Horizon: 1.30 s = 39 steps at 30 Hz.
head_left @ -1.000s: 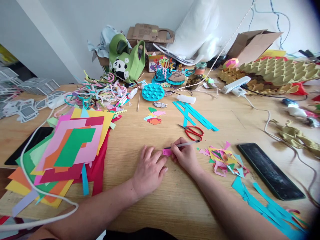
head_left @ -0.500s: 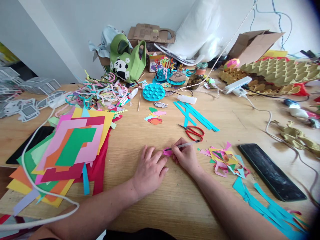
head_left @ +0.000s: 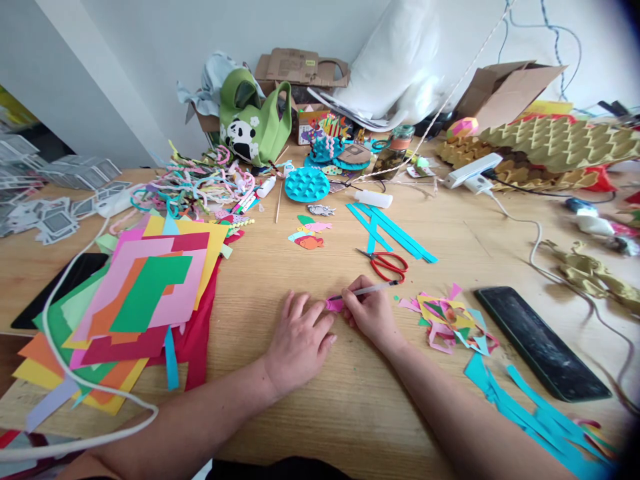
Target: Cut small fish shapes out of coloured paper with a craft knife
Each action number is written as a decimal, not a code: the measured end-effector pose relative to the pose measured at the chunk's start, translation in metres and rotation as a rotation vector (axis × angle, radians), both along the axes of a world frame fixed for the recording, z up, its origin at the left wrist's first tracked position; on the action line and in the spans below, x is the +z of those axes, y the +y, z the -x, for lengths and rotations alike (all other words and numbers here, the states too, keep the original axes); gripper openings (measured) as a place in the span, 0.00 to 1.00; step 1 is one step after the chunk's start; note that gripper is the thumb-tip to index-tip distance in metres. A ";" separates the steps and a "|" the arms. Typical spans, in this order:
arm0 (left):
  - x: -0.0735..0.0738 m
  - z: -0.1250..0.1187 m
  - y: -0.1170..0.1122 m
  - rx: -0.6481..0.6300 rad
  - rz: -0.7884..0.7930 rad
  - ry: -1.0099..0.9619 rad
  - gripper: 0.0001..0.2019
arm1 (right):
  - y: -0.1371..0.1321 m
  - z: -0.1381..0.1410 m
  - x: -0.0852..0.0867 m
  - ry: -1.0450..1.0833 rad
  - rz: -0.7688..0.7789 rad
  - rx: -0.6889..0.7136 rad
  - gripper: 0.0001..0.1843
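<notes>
The step in hand looks to be marking the small pink paper (head_left: pixel 336 307), which lies on the desk (head_left: pixel 250 293) between the two hands. The right hand (head_left: pixel 373 315) has its fingers (head_left: pixel 351 304) pinched around a slim pen (head_left: pixel 373 289), its dark tip down at the paper. The left hand (head_left: pixel 300 337) lies palm down, released and loosely spread, its index fingertip apparently steadying the paper's edge. The next move seems to call for keeping so little a piece from slipping under the tip. Cut paper fish (head_left: pixel 312 243) and red-handled scissors (head_left: pixel 374 261) lie beyond. The cardboard box (head_left: pixel 280 65) bears a yellow label (head_left: pixel 311 63) and dark print, both too small to read; no brand is legible.
</notes>
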<state>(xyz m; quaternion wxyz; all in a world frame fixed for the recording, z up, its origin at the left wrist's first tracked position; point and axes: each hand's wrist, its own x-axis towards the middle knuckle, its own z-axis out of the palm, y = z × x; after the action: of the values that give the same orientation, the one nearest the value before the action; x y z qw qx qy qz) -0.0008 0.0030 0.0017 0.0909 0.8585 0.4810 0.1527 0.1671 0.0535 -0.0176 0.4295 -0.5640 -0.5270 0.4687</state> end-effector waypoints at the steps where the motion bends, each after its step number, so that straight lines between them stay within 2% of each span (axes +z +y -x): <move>1: 0.000 0.000 0.000 0.001 0.001 -0.001 0.15 | 0.000 0.000 0.000 0.000 0.002 0.002 0.10; 39: -0.002 0.000 0.000 -0.005 0.017 0.012 0.15 | 0.001 0.000 -0.002 0.009 -0.023 0.019 0.10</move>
<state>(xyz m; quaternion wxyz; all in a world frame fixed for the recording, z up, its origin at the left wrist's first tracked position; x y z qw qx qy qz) -0.0006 0.0034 -0.0002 0.0956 0.8598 0.4806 0.1434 0.1676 0.0540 -0.0200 0.4337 -0.5519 -0.5358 0.4693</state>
